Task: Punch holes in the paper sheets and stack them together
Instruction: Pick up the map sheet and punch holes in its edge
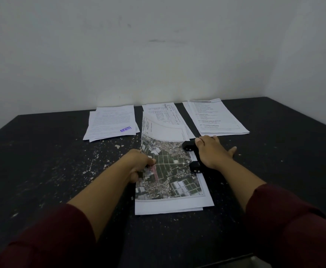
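A sheet printed with an aerial map (169, 176) lies on top of a couple of other sheets in the middle of the black table (42, 161). My left hand (141, 163) pinches the map sheet's left edge. A black hole punch (192, 157) sits over the sheets' right edge. My right hand (213, 151) lies flat on top of the punch, fingers straight, pressing on it.
Three paper stacks lie along the back by the wall: one with a purple stamp (111, 121) at left, one with tables (164, 117) in the middle, one with text (216, 117) at right. White specks (100, 157) dot the table left of the map.
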